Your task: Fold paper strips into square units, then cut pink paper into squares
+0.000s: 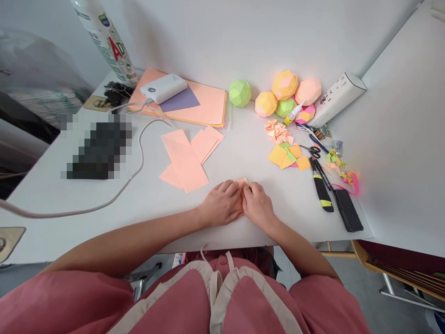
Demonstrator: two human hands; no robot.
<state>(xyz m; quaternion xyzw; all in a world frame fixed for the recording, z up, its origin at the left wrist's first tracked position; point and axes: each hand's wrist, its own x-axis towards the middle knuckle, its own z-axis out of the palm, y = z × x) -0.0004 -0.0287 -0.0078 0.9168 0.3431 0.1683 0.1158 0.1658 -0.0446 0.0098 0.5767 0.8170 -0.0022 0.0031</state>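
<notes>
Head view: we have a paper [238,203] on the desk [246,150] near its front edge, our left hand [219,204] and right hand [259,207] over it, close together; whether the fingers pinch it, we cannot tell. Strips [186,160] lie near our left hand.

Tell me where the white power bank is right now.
In the head view, the white power bank lies at upper left, on the peach paper stack and overlapping the purple sheet, right of the tall bottle.

Loose pinkish-red sleeves [69,301] flank a collar [239,304] edged in cream. At the collar's front, cream ties [216,280] lie near a red button [223,260].
</notes>
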